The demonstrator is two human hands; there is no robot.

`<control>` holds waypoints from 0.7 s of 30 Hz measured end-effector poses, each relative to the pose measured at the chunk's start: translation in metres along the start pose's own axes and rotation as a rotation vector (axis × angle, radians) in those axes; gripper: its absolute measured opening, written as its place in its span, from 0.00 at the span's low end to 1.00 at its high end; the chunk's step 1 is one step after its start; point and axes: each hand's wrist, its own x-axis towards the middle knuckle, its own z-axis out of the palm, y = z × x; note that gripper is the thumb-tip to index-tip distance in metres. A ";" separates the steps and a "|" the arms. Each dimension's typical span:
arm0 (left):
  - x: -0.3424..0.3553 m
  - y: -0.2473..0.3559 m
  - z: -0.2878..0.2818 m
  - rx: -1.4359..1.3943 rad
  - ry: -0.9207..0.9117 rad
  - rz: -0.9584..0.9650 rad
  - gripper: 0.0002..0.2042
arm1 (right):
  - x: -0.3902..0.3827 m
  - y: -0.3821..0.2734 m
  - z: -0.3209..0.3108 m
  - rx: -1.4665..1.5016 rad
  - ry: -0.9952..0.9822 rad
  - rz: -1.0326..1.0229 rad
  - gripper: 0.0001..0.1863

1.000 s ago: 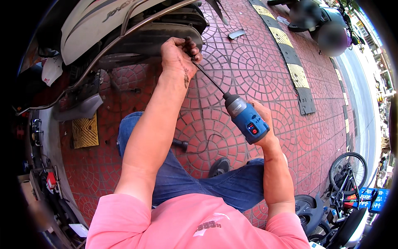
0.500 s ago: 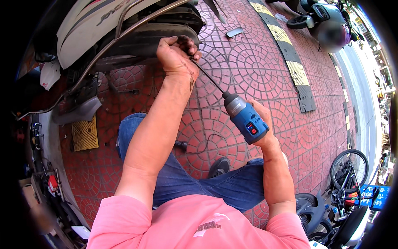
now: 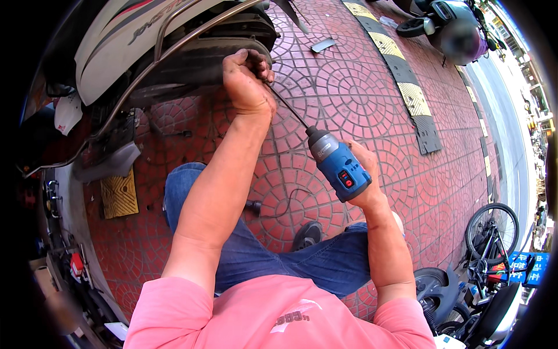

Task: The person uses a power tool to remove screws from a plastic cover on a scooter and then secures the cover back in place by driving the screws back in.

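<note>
My right hand (image 3: 364, 168) grips a blue and grey cordless driver (image 3: 339, 166), whose long thin dark bit (image 3: 289, 106) points up and left. The bit's far end reaches my left hand (image 3: 247, 84), held beside the dark lower side of a white scooter (image 3: 203, 58). Grime darkens the curled fingertips of my left hand. Those fingers are closed around the area of the bit's tip, and what they hold is hidden.
A metal tube bar (image 3: 131, 96) runs along the scooter. On the red paving lie a small grey plate (image 3: 322, 45), a black cylindrical tool with a cord (image 3: 253, 206) and a yellow-black ramp block (image 3: 119, 195). A yellow-black ramp strip (image 3: 407, 87) and a bicycle (image 3: 492, 235) are to the right.
The whole view has shifted slightly, with the scooter lower and further left. Both hands keep nearly the same pose, and the driver still points at my left hand.
</note>
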 end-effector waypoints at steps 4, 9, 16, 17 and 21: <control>0.002 -0.005 0.000 0.036 -0.016 0.034 0.17 | 0.000 -0.004 0.001 0.013 0.024 0.044 0.23; -0.001 -0.016 0.004 0.171 0.001 0.146 0.15 | 0.004 -0.011 0.003 -0.130 0.061 0.001 0.22; 0.005 0.010 0.009 -0.160 0.026 -0.157 0.24 | -0.004 -0.001 0.027 -0.009 0.108 0.076 0.23; 0.006 0.013 0.010 -0.229 0.058 -0.207 0.25 | -0.003 0.002 0.029 -0.014 0.127 0.052 0.22; 0.002 0.024 0.023 -0.391 0.210 -0.285 0.26 | 0.002 0.013 0.037 -0.093 0.144 -0.095 0.28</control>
